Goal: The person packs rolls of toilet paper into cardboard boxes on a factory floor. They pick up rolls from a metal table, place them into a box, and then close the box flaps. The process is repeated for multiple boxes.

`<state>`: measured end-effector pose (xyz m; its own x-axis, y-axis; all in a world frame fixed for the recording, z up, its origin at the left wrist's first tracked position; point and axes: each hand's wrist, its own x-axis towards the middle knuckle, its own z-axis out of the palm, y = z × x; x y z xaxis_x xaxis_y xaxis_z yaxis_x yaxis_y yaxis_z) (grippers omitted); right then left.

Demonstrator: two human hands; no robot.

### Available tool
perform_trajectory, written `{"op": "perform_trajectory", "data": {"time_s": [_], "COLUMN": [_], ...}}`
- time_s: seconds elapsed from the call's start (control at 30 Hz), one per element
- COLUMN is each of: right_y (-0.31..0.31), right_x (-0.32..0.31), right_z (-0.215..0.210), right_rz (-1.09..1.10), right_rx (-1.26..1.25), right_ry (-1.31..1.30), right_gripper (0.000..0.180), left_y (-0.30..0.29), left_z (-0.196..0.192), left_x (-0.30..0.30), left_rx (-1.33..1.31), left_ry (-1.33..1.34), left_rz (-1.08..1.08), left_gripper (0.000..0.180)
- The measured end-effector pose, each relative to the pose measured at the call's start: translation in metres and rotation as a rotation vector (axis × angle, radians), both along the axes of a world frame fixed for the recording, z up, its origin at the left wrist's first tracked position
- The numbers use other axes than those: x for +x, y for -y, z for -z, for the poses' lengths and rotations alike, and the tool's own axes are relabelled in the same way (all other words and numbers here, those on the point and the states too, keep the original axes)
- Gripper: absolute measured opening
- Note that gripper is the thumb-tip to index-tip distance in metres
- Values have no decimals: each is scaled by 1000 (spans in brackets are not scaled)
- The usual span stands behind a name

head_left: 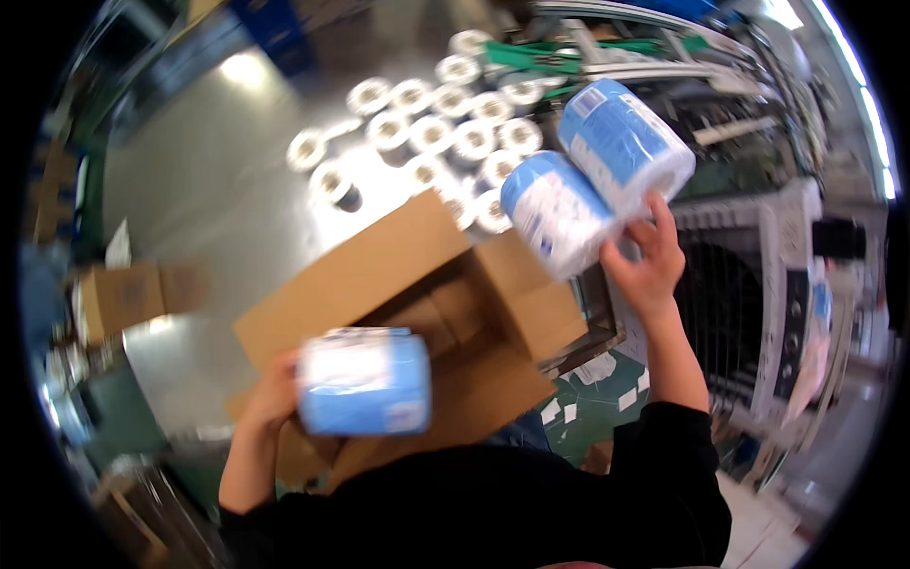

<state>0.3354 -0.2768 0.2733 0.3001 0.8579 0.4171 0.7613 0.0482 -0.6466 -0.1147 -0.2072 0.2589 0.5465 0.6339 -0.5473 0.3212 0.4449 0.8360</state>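
In my left hand [275, 387] is a blue-and-white plastic-wrapped roll [365, 381], held by its left end over the near-left side of an open cardboard box [351, 275]. My right hand [649, 254] has its thumb and fingers at the lower ends of two more wrapped rolls, a nearer one [555, 211] and a farther one [626, 142]. These two lie side by side, tilted, beyond the right side of the box. Its flaps stand spread, and the part of the interior that shows is bare brown cardboard. The fingertips of my left hand are hidden behind its roll.
Several white-topped rolls [431, 135] stand on the shiny metal table [209, 171] beyond the box. Machinery with green parts [536, 57] is at the far right, beside a white-framed unit [768, 313]. Another cardboard box [123, 302] sits at the left. Paper scraps [570, 413] litter the green floor.
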Motion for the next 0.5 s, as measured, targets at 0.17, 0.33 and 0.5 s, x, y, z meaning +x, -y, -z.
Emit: {"op": "perform_trajectory", "data": {"time_s": [0.17,0.33,0.5], "right_y": [28,12,14], "right_x": [-120,-215,-299], "right_z": [7,70,193], "right_rz": [-1012,-1156,-943], "right_rx": [-493,-1077,-1064], "right_ry": [116,197,120], "right_gripper": [63,66,67], "left_y": [60,98,94], "left_z": [91,209,204], "left_x": [-4,-35,-43], "left_rx": [881,875,668], "left_ry": [-764,-1184,-1184], "left_rz": [578,930,907], "left_gripper": [32,24,42]}}
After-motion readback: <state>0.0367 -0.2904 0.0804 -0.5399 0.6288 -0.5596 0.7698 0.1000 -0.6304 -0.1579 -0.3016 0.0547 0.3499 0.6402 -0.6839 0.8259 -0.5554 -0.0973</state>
